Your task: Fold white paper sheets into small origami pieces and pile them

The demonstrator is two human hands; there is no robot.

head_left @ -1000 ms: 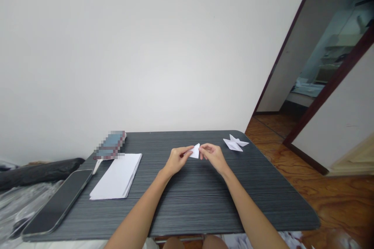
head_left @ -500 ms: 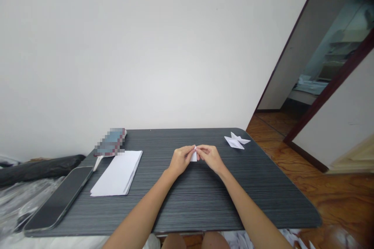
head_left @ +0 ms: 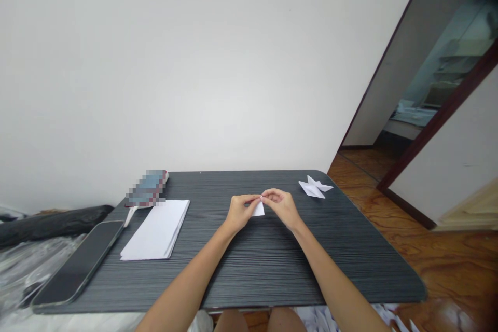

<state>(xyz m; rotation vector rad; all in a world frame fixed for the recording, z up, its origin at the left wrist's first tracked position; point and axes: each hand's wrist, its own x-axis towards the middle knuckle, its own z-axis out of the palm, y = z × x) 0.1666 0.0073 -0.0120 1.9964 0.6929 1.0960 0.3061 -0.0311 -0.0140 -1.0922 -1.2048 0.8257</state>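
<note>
A small piece of folded white paper is held over the middle of the dark table. My left hand pinches it from the left, thumb and forefinger meeting at its upper edge. From the right, the thumb and forefinger of my right hand close on its top corner, the other fingers curled. Most of the paper's upper part is hidden behind the fingertips. To the right, a finished-looking folded paper shape with pointed arms lies near the table's far right corner.
A stack of white paper sheets lies left of my arms. Beyond it is a blurred-out blue item. A phone-like black slab rests along the left edge. The white wall stands behind the table.
My right hand has lifted slightly and its fingers have shifted to the top corner. More of the small folded paper shows below the fingertips, turned a little.
</note>
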